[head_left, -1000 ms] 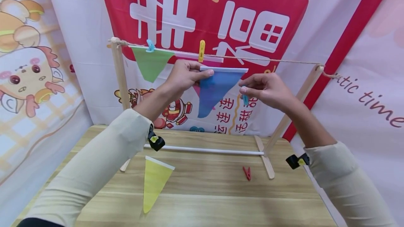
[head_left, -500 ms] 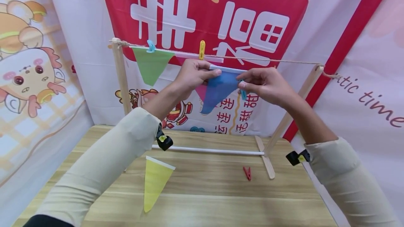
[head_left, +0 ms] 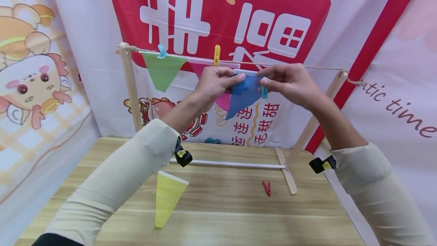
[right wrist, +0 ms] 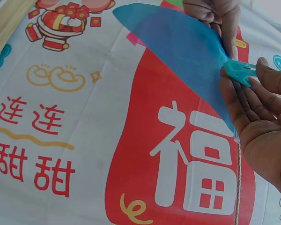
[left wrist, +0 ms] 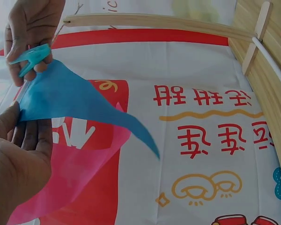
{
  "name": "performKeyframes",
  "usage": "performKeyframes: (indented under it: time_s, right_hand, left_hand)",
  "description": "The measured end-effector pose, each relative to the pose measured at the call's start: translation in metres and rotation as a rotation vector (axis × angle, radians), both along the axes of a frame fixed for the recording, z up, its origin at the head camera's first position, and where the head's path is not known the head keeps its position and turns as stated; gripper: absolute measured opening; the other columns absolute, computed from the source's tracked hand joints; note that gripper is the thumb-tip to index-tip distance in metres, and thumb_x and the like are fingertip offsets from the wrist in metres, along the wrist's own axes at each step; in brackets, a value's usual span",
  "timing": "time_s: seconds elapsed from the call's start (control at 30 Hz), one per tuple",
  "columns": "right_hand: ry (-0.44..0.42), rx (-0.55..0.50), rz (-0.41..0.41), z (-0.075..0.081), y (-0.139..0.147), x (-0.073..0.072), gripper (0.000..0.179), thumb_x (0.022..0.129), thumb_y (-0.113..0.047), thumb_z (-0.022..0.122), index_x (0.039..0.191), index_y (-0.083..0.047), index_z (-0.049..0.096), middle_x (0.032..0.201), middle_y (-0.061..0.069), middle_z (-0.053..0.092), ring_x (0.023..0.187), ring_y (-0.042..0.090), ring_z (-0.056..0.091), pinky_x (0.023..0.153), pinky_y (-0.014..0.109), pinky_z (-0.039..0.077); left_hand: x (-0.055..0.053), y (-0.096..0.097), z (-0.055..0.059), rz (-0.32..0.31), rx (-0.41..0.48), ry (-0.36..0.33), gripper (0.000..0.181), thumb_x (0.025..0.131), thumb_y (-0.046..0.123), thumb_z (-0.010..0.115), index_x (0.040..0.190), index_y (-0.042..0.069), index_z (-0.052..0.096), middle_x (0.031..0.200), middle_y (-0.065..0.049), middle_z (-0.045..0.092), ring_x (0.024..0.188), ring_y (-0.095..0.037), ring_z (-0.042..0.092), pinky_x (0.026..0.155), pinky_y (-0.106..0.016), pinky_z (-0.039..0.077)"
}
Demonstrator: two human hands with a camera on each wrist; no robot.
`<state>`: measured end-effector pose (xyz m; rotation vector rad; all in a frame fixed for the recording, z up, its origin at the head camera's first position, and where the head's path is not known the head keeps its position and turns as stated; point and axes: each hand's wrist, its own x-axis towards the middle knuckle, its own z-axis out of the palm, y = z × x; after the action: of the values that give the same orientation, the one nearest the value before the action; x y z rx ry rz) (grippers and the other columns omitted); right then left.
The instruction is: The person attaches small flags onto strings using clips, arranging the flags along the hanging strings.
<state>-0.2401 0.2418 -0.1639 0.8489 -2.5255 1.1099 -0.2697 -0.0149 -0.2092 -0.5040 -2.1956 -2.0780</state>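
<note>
My left hand (head_left: 216, 84) pinches the left part of the white top edge of a blue triangular pennant (head_left: 243, 96), close under the string (head_left: 312, 67). The right hand (head_left: 290, 84) holds a light-blue clothespin (right wrist: 239, 70) between thumb and fingers, its fingertips at the pennant's right top corner. In the left wrist view the pennant (left wrist: 61, 96) curls toward its tip. Left of my hands, a green pennant (head_left: 163, 72) hangs from the string by a blue clothespin (head_left: 162, 51). Beside it a pink pennant (head_left: 223, 101), partly hidden by the left hand, hangs by a yellow clothespin (head_left: 216, 55).
Wooden posts (head_left: 131, 86) hold the string at both ends, with a white rod (head_left: 235, 164) low between them. On the table (head_left: 239, 223) lie a yellow pennant (head_left: 168, 198) and a red clothespin (head_left: 267, 188). Printed cloth (head_left: 259, 22) hangs behind.
My left hand has carried the blue pennant right and slightly up, toward the string. The right hand with the clothespin has risen and now meets the pennant's right corner.
</note>
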Motion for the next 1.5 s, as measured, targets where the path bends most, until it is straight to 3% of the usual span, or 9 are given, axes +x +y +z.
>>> performKeyframes:
  time_s: [0.2,0.6,0.93,1.07,1.27,1.5]
  right_hand:
    - [0.011,-0.046,0.004,0.008,0.000,-0.002,0.040,0.105,-0.026,0.082,0.140,-0.008,0.078,0.120,0.007,0.087,0.098,0.009,0.084,0.086,0.021,0.068]
    - [0.059,-0.129,-0.036,0.019,-0.001,-0.007,0.041,0.107,-0.030,0.080,0.144,-0.011,0.077,0.131,0.006,0.083,0.109,0.010,0.083,0.096,0.023,0.066]
    - [0.047,-0.210,-0.067,0.027,0.001,-0.015,0.042,0.108,-0.030,0.078,0.145,-0.012,0.075,0.125,0.002,0.081,0.113,0.014,0.082,0.107,0.031,0.065]
    - [0.039,-0.235,-0.092,0.029,0.000,-0.019,0.042,0.107,-0.032,0.080,0.144,-0.013,0.075,0.125,0.003,0.080,0.114,0.014,0.082,0.110,0.037,0.065]
    - [0.051,-0.270,-0.124,0.031,-0.002,-0.024,0.041,0.106,-0.032,0.081,0.142,-0.015,0.076,0.125,0.003,0.080,0.113,0.015,0.080,0.111,0.035,0.065]
    - [0.058,-0.241,-0.159,0.035,-0.008,-0.030,0.041,0.105,-0.036,0.081,0.141,-0.015,0.077,0.127,0.002,0.080,0.117,0.016,0.079,0.114,0.037,0.063]
  left_hand:
    - [-0.001,0.006,-0.005,0.042,0.028,0.006,0.036,0.104,0.032,0.083,0.134,0.012,0.083,0.136,-0.008,0.082,0.121,-0.030,0.082,0.112,-0.046,0.065]
    - [-0.001,0.022,-0.007,0.062,0.056,-0.030,0.038,0.106,0.030,0.079,0.142,0.016,0.079,0.142,-0.004,0.080,0.129,-0.031,0.079,0.116,-0.053,0.062]
    - [-0.003,0.031,-0.009,0.093,0.138,-0.012,0.041,0.106,0.028,0.080,0.144,0.013,0.078,0.138,-0.009,0.082,0.125,-0.031,0.081,0.112,-0.049,0.064]
    - [-0.005,0.033,-0.010,0.120,0.131,0.009,0.038,0.106,0.027,0.080,0.141,0.012,0.080,0.134,-0.009,0.083,0.121,-0.030,0.083,0.108,-0.048,0.067]
    - [-0.005,0.035,-0.012,0.164,0.104,0.033,0.038,0.105,0.029,0.080,0.139,0.011,0.081,0.133,-0.009,0.084,0.118,-0.030,0.084,0.105,-0.046,0.068]
    - [-0.005,0.035,-0.008,0.210,0.062,0.073,0.037,0.105,0.028,0.079,0.138,0.011,0.082,0.130,-0.010,0.085,0.119,-0.030,0.084,0.105,-0.047,0.068]
